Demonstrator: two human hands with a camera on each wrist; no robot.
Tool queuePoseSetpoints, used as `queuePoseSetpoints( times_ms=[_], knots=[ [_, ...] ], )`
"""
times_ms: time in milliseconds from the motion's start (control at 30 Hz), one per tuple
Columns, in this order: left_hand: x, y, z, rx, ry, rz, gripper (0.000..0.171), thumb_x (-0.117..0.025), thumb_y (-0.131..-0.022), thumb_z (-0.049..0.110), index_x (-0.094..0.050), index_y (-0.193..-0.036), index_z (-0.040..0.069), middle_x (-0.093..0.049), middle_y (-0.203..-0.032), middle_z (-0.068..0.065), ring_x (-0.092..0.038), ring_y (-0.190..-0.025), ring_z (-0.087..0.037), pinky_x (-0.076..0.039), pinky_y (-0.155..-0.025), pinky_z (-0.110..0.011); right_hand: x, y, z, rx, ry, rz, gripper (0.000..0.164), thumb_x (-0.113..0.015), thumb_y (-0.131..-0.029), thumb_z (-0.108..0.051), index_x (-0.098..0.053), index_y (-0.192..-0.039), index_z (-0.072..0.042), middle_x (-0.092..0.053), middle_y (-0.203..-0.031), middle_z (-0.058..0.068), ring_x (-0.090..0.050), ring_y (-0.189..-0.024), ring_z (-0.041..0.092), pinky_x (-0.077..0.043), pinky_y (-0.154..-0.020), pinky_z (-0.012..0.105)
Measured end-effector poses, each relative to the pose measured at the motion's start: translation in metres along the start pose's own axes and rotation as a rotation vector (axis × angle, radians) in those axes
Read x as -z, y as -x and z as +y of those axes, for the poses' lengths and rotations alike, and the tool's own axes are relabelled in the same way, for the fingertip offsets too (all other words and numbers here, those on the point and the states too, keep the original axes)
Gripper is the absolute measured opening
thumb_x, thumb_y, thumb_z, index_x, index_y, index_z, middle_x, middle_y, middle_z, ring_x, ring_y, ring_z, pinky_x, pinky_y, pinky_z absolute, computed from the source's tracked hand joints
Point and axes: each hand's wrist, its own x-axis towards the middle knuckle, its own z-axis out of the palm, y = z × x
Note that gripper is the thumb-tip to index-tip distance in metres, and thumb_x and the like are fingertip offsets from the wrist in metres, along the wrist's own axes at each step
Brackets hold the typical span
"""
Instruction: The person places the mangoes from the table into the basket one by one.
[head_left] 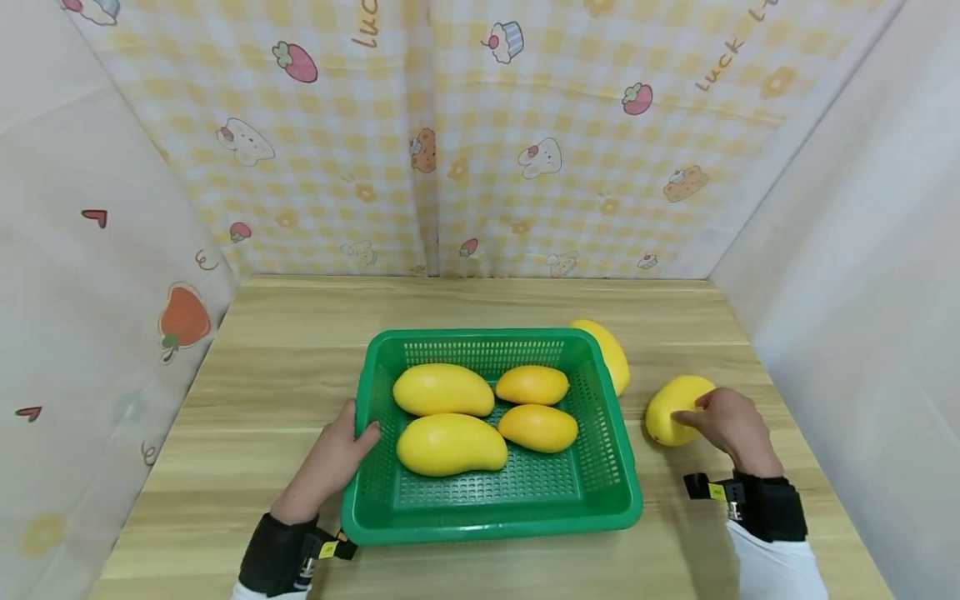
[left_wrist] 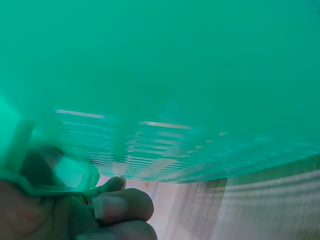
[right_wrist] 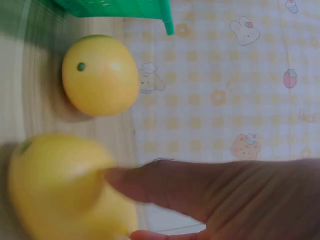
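My left hand (head_left: 333, 457) grips the left rim of a green plastic basket (head_left: 487, 533), thumb over the edge; in the left wrist view its curled fingers (left_wrist: 125, 205) show under the rim. Inside the basket lie two large yellow mangoes (head_left: 452, 445) on the left and two smaller orange-yellow mangoes (head_left: 538, 428) on the right. Right of the basket, my right hand (head_left: 738, 427) holds a large yellow mango (head_left: 671, 410) between thumb and fingers. Its thumb (right_wrist: 160, 185) presses the skin in the right wrist view; the fingers are mostly hidden there.
Another yellow mango (head_left: 611, 358) lies on the wooden table (head_left: 285, 350) against the basket's far right corner, partly hidden by it. A checked cloth (head_left: 480, 192) hangs behind the table, with white cloths (head_left: 862, 275) at both sides.
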Motion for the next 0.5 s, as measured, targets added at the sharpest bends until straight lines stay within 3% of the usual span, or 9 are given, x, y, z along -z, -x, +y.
queuePoseSetpoints(
  times_ms=[100,167,333,500],
  knots=[
    [-0.001,0.0,-0.001,0.009,0.003,-0.001,0.034,-0.044,-0.101,0.016,-0.033,-0.128,-0.001,-0.06,-0.089,-0.016,-0.066,-0.065,-0.023,-0.056,-0.052,-0.034,-0.005,-0.001,-0.001,-0.013,-0.006,-0.009,0.052,-0.07,-0.082,-0.041,-0.05,-0.069,0.005,-0.045,-0.067,0.014,-0.046,-0.064,0.025,-0.037,-0.056,0.032],
    [-0.002,-0.001,-0.001,0.013,0.009,-0.002,0.033,-0.043,-0.101,0.016,-0.033,-0.128,0.0,-0.06,-0.089,-0.016,-0.066,-0.065,-0.023,-0.056,-0.052,-0.034,-0.009,0.0,-0.001,-0.034,-0.014,-0.006,0.052,-0.07,-0.082,-0.044,-0.042,-0.066,-0.003,-0.031,-0.067,0.004,-0.037,-0.063,0.021,-0.028,-0.055,0.03],
    [-0.001,0.0,-0.001,0.016,0.029,-0.001,0.032,-0.043,-0.101,0.015,-0.033,-0.128,-0.001,-0.061,-0.089,-0.016,-0.067,-0.065,-0.023,-0.056,-0.051,-0.035,-0.009,-0.004,-0.006,-0.093,-0.02,-0.041,0.057,-0.062,-0.086,-0.052,-0.04,-0.072,-0.002,-0.028,-0.069,0.005,-0.037,-0.066,0.023,-0.028,-0.056,0.03],
    [0.0,0.002,0.0,0.006,0.03,0.004,0.035,-0.043,-0.101,0.015,-0.032,-0.129,-0.002,-0.061,-0.09,-0.016,-0.067,-0.065,-0.022,-0.056,-0.051,-0.034,-0.009,-0.012,-0.01,-0.132,-0.014,-0.039,0.067,-0.04,-0.094,-0.062,-0.045,-0.07,0.0,-0.035,-0.068,0.009,-0.043,-0.064,0.026,-0.034,-0.053,0.032]
  ],
)
